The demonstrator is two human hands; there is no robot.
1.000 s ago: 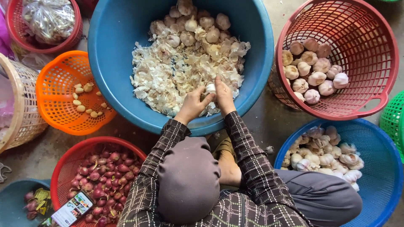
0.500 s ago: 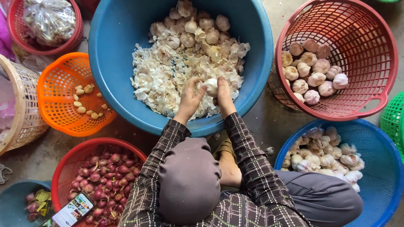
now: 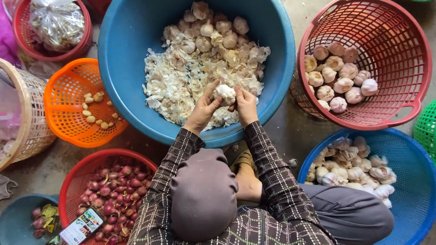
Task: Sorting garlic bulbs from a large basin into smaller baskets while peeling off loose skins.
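While papery skins fill the blue plastic tub (image 3: 131, 50), both hands' fingers (image 3: 210, 96) clasp a knobbly garlic bulb (image 3: 225, 93).

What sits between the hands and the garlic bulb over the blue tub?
Nothing visible. The left hand and right hand both touch the garlic bulb directly, held above the peel pile in the blue tub.

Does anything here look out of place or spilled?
One oddity: a phone lies among the shallots in the red basket. A few scraps of garlic skin lie on the floor. Otherwise both hands hold a garlic bulb over the blue tub.
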